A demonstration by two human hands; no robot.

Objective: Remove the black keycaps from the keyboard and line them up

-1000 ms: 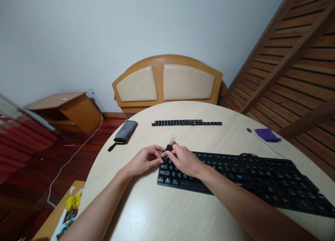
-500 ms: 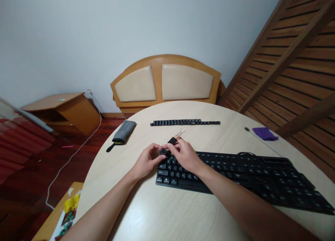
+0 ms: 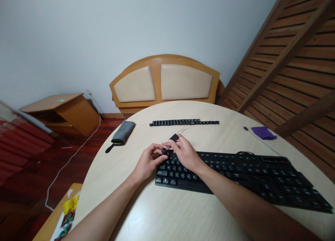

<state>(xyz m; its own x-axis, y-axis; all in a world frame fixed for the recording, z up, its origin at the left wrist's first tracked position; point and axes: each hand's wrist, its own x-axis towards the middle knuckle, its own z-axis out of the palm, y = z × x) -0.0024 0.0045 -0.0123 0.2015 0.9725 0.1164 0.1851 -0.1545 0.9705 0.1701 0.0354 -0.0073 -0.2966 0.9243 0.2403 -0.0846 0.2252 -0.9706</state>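
A black keyboard (image 3: 188,185) lies on the round table, keys facing up. Over its left end my left hand (image 3: 149,160) pinches a small black keycap (image 3: 164,151) between thumb and fingers. My right hand (image 3: 186,153) is closed on a wire keycap puller (image 3: 174,137) with a black flat handle. Two thin wire ends stick out from the puller past the far side of the hand, and its other wires reach down to the keycap. Part of the keyboard's upper left is hidden under my hands. Loose keycaps (image 3: 178,122) stand in a row farther back.
A grey folded pouch (image 3: 124,131) lies on the table (image 3: 125,195) at the left. On the right are a purple cloth (image 3: 263,133) and a thin stick with a dark tip (image 3: 261,139). A headboard (image 3: 162,65) stands behind the table.
The puller's handle has tilted and shifted slightly right, apart from the keycap, which stays in my left fingers. My left hand is nearly still.
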